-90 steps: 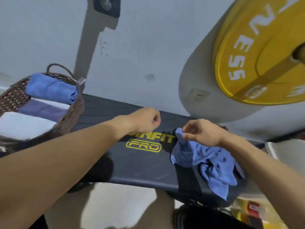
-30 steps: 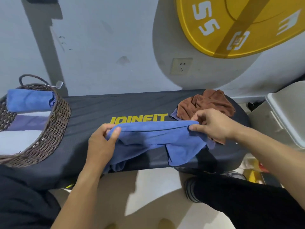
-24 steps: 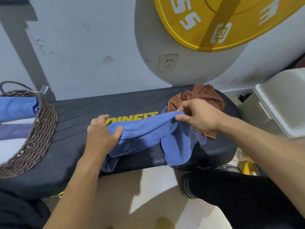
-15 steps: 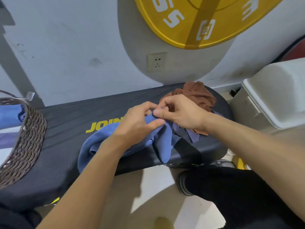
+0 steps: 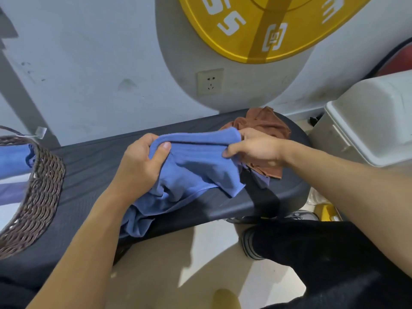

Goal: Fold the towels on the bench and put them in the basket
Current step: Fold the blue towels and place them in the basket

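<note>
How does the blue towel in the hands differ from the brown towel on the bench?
The blue towel is stretched between the left hand and right hand; the brown towel lies crumpled, ungripped. The blue one hangs over the near bench edge; the brown sits at its far end. Neither is in the basket.

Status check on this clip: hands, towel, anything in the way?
Left hand and right hand both grip the blue towel, top edge stretched between them over the bench. Brown towel bunched behind. Basket at left, unobstructed.

Blue towel [image 5: 196,166] & brown towel [image 5: 263,126]: soft matt cloth. Basket [image 5: 42,188]: rough woven wicker. Bench [image 5: 93,161]: matt textured.
</note>
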Available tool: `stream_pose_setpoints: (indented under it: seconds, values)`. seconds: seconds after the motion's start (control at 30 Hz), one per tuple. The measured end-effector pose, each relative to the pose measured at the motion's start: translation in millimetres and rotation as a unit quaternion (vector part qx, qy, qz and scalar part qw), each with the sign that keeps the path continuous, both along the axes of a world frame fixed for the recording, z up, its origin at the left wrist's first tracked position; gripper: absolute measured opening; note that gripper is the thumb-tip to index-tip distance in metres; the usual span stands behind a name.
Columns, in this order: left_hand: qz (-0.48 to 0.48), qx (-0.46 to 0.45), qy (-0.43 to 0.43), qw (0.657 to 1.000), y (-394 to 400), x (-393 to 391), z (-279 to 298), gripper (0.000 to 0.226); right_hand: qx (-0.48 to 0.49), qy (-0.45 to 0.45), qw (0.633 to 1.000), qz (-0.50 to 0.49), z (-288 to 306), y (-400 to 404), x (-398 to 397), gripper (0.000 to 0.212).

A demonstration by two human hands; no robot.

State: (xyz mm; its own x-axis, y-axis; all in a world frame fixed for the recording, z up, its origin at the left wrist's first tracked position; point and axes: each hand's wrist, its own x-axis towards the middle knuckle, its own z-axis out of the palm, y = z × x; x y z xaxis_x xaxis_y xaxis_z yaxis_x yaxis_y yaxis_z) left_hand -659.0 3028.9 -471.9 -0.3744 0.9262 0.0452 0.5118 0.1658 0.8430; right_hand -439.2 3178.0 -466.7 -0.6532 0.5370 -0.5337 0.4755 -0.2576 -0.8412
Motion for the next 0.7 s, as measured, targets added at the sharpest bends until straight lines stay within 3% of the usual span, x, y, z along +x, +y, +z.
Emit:
stream_pose_setpoints:
  seconds: [0.17,0.33,0.4,0.47,0.6,0.7]
  values:
    - [0.025,-0.017,-0.016,0.999,-10,-10,-1,0.011,-0.043,0.072,0.994,-0.065,7,-1,-11,0.032]
    - [0.041,-0.023,-0.037,0.998,-22,-17,-6,0.012,0.11,0.043,0.993,-0.011,14,-6,-20,0.03]
    - [0.074,-0.03,-0.045,0.996,-27,-22,-13,0.012,0.131,0.035,0.991,0.012,17,-7,-23,0.036]
    - [0.105,-0.027,-0.035,0.993,-30,-26,-19,0.015,0.09,0.025,0.995,0.036,21,-7,-23,0.045]
    - [0.133,-0.018,-0.045,0.99,-35,-37,-23,0.013,-0.004,-0.037,0.987,0.158,24,-2,-19,0.026]
    - [0.125,-0.032,-0.021,0.991,-39,-49,-26,0.014,-0.003,-0.005,0.995,0.095,21,0,-22,0.023]
